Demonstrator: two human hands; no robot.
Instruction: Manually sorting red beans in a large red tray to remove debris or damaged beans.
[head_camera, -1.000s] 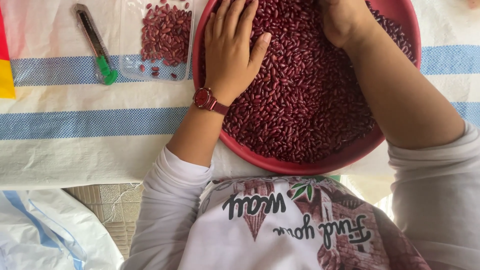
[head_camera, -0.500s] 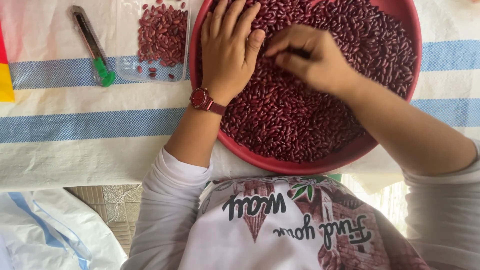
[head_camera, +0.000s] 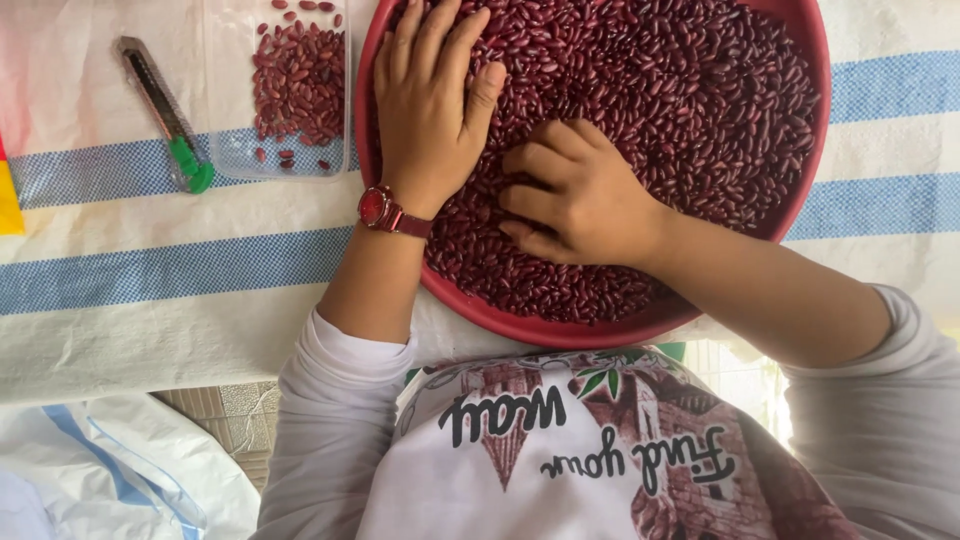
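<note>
A red bowl (head_camera: 800, 200) fills the upper centre and right of the frame, heaped with dark red beans (head_camera: 680, 90). The left hand (head_camera: 430, 110) lies flat on the beans at the bowl's left side, fingers (head_camera: 425, 45) released and spread, pointing to the top of the frame, thumb out toward the middle. A red watch (head_camera: 385, 210) sits on that wrist, over the bowl's rim. The right hand (head_camera: 575, 195) rests on the beans just below and to the right of the left thumb, its fingers curled inward into a loose clench; whether any beans are inside cannot be told. At upper left, on the striped cloth (head_camera: 150, 270) covering the tabletop, a clear tray (head_camera: 225, 100) holds a small pile of beans, and a cutter (head_camera: 165, 115) with a green end lies just beside it.
</note>
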